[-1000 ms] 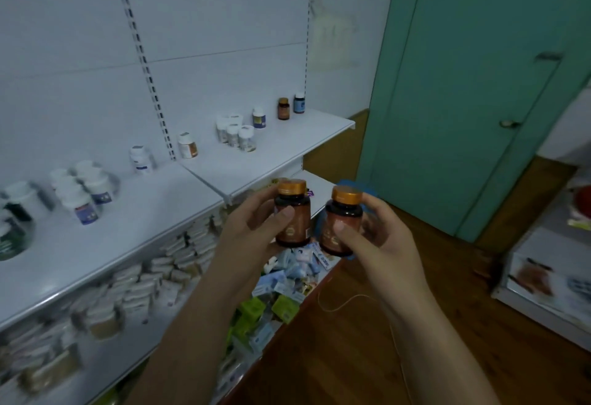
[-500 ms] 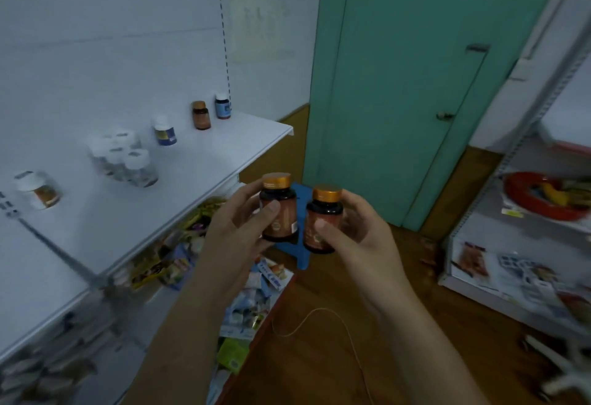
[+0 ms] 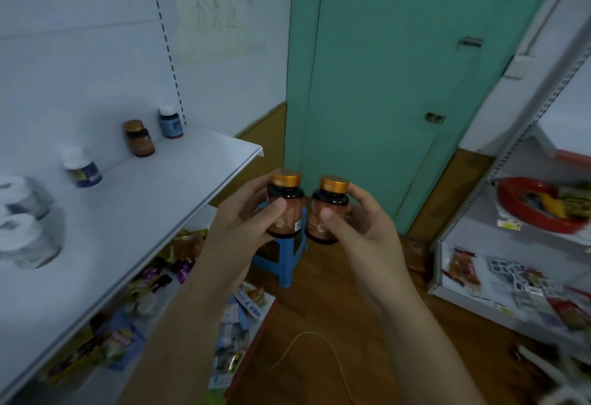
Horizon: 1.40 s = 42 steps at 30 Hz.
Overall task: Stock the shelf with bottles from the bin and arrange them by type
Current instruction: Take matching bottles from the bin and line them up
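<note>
Head-cam view, dim shop aisle. Centre of frame: two matching amber pill bottles w/ gold caps, held upright side by side in the air, right of the shelf edge. Left hand (image 3: 243, 228) has its grip curled round the left amber bottle (image 3: 285, 203), thumb across the label. Right hand (image 3: 361, 225) wraps the right amber bottle (image 3: 327, 212) the same way. White shelf (image 3: 144, 200) runs along the left of frame. At its back, upper left, a same-type shelved amber bottle (image 3: 138, 138) stands between a blue-label bottle (image 3: 171, 122) and a white-capped bottle (image 3: 82, 168), apart from both. Bin not in view. Step, as I judge it: bringing the pair to the shelf. Next move prob. needs a reach up-left to stand both beside the shelved match, w/o knocking neighbours.
</note>
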Tool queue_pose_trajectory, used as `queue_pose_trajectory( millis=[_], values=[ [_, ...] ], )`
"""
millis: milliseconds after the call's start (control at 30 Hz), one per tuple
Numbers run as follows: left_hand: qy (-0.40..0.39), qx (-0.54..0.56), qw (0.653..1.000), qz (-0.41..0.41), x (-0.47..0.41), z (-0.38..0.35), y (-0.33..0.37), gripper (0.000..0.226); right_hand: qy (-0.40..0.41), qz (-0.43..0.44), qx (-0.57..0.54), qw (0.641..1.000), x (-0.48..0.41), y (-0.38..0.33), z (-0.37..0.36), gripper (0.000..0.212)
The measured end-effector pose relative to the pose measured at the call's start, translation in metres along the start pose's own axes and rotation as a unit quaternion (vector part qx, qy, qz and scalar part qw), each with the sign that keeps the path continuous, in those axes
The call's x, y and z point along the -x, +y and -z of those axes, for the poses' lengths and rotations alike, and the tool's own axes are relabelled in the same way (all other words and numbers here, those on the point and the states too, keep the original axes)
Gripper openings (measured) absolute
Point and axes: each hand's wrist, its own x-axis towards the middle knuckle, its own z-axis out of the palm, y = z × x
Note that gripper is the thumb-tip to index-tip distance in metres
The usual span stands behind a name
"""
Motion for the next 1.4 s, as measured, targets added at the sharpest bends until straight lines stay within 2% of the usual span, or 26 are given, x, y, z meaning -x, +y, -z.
queue_pose_trajectory(
  millis=[133,333,500,600,767,933,1200,1400],
  values=[
    [0.029,-0.015,0.999,-0.013,-0.05,-0.018,-0.01,0.039,-0.022,-0.001,-0.02,1.0,-0.056,0.011,0.016,0.054],
    [0.12,-0.058,0.991,-0.032,-0.109,-0.033,-0.019,0.038,-0.112,-0.004,-0.035,0.993,-0.151,0.026,0.033,0.049],
    [0.224,-0.081,0.971,-0.034,-0.122,-0.026,-0.023,0.036,-0.2,-0.002,-0.034,0.979,-0.205,0.04,0.023,0.048],
    [0.271,-0.089,0.958,-0.035,-0.12,-0.018,-0.023,0.035,-0.253,0.0,-0.038,0.967,-0.226,0.047,-0.001,0.048],
    [0.332,-0.167,0.927,-0.057,-0.122,0.016,-0.021,0.035,-0.333,0.007,-0.039,0.942,-0.253,0.055,-0.058,0.048],
    [0.368,-0.219,0.901,-0.069,-0.136,0.073,-0.03,0.036,-0.368,0.008,-0.003,0.93,-0.283,0.072,-0.128,0.049],
    [0.411,-0.251,0.876,-0.016,-0.192,0.158,-0.046,0.041,-0.397,0.042,0.056,0.915,-0.337,0.096,-0.232,0.05],
    [0.42,-0.227,0.879,0.002,-0.21,0.176,-0.06,0.046,-0.438,0.051,0.055,0.896,-0.359,0.115,-0.285,0.049]
  ],
)
